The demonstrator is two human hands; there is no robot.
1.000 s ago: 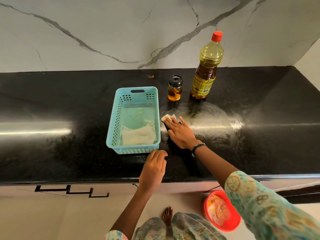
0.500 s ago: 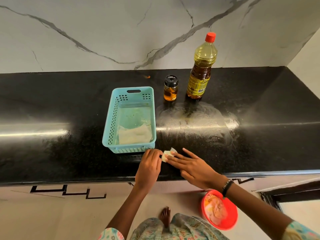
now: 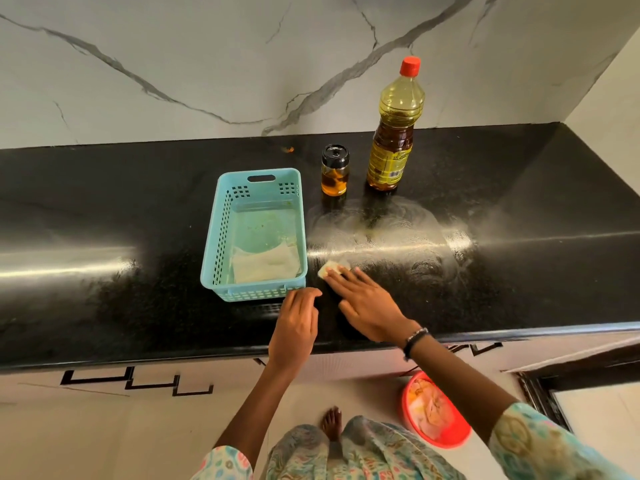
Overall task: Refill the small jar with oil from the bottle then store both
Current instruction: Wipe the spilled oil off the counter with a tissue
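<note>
The small glass jar [image 3: 334, 170], with a black lid and amber oil inside, stands on the black counter [image 3: 519, 271] beside the tall oil bottle [image 3: 394, 133] with its red cap on. A light blue basket [image 3: 254, 233] sits left of them, a white paper lying in its bottom. My right hand [image 3: 367, 306] lies flat with straight fingers, pressing a small folded tissue [image 3: 326, 269] onto the counter right of the basket's near corner. My left hand [image 3: 295, 327] rests on the counter near its front edge, fingers loosely curled, holding nothing.
Greasy smear marks [image 3: 391, 237] spread over the counter in front of the jar and bottle. A red bowl [image 3: 434, 410] with crumpled paper in it sits on the floor below the counter edge. A marble wall [image 3: 207, 64] backs the counter.
My right hand has pushed the tissue away from the counter's front edge, back up beside the basket's near corner. My left hand has stayed by the edge.
</note>
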